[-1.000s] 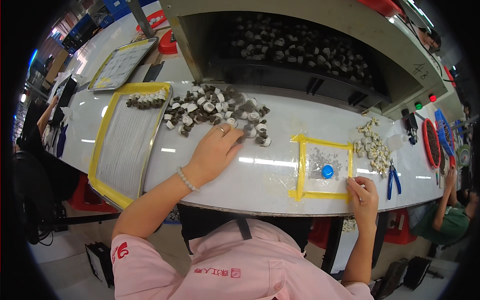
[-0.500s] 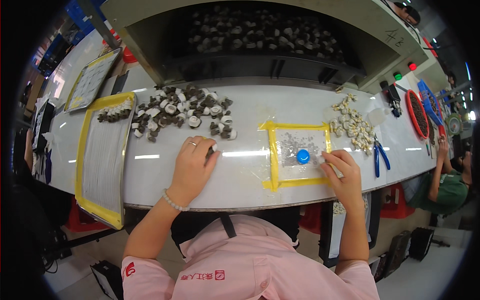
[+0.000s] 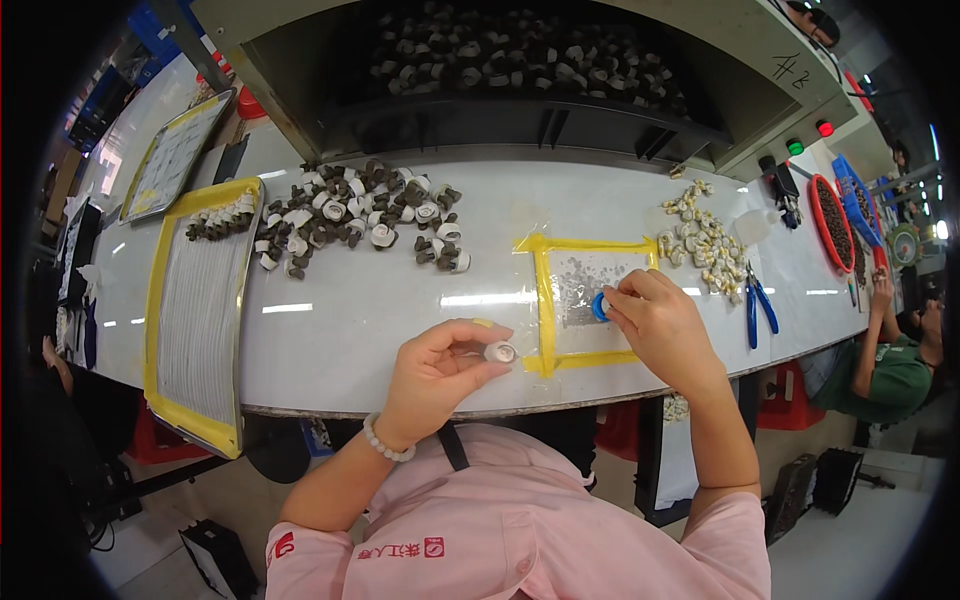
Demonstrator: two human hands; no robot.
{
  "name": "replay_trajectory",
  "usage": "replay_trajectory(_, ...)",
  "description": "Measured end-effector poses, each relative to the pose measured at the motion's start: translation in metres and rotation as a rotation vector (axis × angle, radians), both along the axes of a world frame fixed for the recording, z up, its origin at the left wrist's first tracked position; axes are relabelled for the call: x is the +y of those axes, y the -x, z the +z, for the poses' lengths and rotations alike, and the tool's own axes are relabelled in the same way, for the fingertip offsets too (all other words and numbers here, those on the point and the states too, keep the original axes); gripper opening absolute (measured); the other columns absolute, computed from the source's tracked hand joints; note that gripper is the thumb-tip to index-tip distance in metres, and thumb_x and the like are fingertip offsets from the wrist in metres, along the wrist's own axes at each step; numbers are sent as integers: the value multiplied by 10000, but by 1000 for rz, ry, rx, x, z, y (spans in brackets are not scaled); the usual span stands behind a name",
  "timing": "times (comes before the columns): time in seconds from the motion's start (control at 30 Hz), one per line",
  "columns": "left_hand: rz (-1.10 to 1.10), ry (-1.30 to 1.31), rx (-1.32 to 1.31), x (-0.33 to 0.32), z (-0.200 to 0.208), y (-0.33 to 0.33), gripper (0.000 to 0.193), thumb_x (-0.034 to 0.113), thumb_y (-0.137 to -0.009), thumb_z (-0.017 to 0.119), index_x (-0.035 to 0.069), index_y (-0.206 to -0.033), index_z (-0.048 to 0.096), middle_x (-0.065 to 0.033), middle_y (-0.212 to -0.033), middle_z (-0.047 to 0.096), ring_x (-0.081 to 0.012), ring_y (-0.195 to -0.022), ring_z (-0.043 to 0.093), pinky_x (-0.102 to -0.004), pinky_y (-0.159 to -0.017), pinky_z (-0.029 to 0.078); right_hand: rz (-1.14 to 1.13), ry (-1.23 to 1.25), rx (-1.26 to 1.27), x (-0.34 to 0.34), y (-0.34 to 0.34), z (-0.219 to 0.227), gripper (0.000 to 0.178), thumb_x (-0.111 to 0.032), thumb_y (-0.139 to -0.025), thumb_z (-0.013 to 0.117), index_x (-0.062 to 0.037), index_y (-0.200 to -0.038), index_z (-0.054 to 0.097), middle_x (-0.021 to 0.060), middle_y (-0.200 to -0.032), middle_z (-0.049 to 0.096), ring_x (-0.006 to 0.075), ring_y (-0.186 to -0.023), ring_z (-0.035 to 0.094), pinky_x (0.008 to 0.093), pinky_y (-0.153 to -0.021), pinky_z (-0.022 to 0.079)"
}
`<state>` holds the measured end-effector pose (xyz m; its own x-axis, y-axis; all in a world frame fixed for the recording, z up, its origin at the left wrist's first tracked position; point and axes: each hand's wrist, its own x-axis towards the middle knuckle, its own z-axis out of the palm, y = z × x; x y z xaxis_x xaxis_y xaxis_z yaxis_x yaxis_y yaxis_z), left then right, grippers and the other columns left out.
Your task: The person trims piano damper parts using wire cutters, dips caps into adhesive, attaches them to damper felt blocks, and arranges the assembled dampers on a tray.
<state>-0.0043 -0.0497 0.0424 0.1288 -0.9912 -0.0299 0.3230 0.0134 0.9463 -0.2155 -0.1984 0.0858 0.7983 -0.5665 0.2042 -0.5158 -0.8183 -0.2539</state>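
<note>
Above the table's front edge, my left hand (image 3: 446,372) pinches a small white cup-shaped part (image 3: 500,352) between thumb and fingers. Its hollow end shows. My right hand (image 3: 655,325) hangs over a yellow-taped clear sheet (image 3: 590,358), fingertips pinched together at a round blue cap (image 3: 598,306) that they partly cover. What lies between those fingertips is too small to make out. Tiny translucent discs (image 3: 585,275) lie scattered on the sheet. Left of it sits a pile of white parts with dark stems (image 3: 360,210), like the one in my left hand.
A yellow-edged tray (image 3: 195,320) with a row of parts stands at left. Small cream-coloured pieces (image 3: 700,240) and blue-handled pliers (image 3: 757,305) lie at right. An open machine (image 3: 520,130) full of similar parts stands behind. Another person (image 3: 880,365) sits far right.
My left hand has moved right and toward me with the white part, turning it into view. My right hand has moved left from the sheet's right edge onto the blue cap.
</note>
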Motion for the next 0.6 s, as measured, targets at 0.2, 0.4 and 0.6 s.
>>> replay_trajectory(0.2,-3,-38,4,-5,0,6,282,-164,-779,577,-75,-1040,520,-179,-1102,558,-225,-1019,582,-364,-897,525,-26,-20,-93,-4,3,-4,168,-36,-704,681,-20,-871,671,80,-792,582,250,-743,572,347,-667,483)
replay_trajectory(0.4,35,-5,42,-6,0,5,270,-155,-785,579,-72,-1034,515,-174,-1073,572,-217,-974,604,-343,-877,531,-169,-234,-316,-2,8,-9,203,-38,-737,688,5,-934,663,124,-860,610,267,-760,600,334,-663,486)
replay_trajectory(0.6,40,-92,130,3,48,-18,280,-114,-782,626,-88,-1043,530,-133,-1017,607,-182,-912,619,-284,-831,524,-148,-250,-425,8,18,-20,211,-50,-734,695,3,-936,663,133,-857,616,270,-763,609,326,-673,491)
